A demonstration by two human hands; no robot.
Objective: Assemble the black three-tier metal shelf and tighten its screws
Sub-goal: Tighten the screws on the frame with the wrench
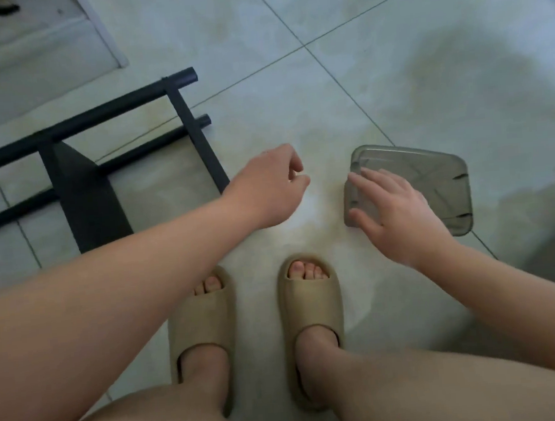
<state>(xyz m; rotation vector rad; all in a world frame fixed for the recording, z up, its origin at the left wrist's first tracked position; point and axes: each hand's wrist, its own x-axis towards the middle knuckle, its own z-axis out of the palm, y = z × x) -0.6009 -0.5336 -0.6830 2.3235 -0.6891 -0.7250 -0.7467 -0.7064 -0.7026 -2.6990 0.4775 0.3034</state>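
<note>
One view only — a wide-angle camera on the person's head, tilted steeply down at the floor (391,68). It sits close: thighs (466,391) fill the bottom edge, feet (310,310) stand below centre, forearms (109,290) run up from the lower corners. The left hand (267,187) and right hand (399,214) land mid-frame — shelf (86,198) left of them, box (439,177) under the right.

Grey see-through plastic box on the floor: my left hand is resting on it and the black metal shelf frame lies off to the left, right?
Wrong hand. The head view shows the right hand resting on the grey see-through plastic box, fingers spread; the left hand is apart from it, nearer the black metal shelf frame, which does lie to the left.
</note>
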